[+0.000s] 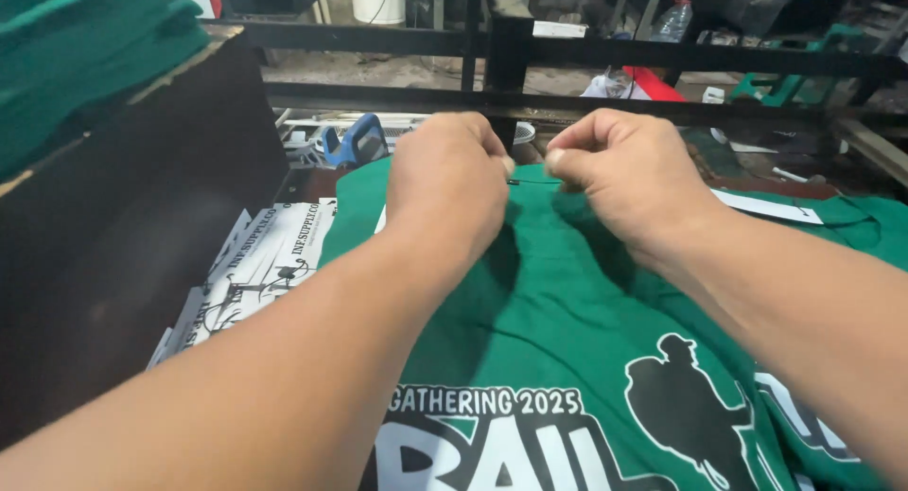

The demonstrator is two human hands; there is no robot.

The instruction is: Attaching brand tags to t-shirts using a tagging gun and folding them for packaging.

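Observation:
A green T-shirt (pixel 567 302) with a white and black print lies flat in front of me, collar end away from me. My left hand (pixel 449 184) and my right hand (pixel 624 174) are both pinched at the collar edge. Between their fingertips stretches a thin dark strand or tag pin (pixel 532 182). Both forearms reach over the printed front of the shirt.
White printed sheets (pixel 255 264) lie left of the shirt. A stack of green cloth (pixel 85 46) sits on a dark board at upper left. A black metal frame (pixel 567 56) crosses behind the shirt, with a blue-handled tool (pixel 352 141) and clutter beyond it.

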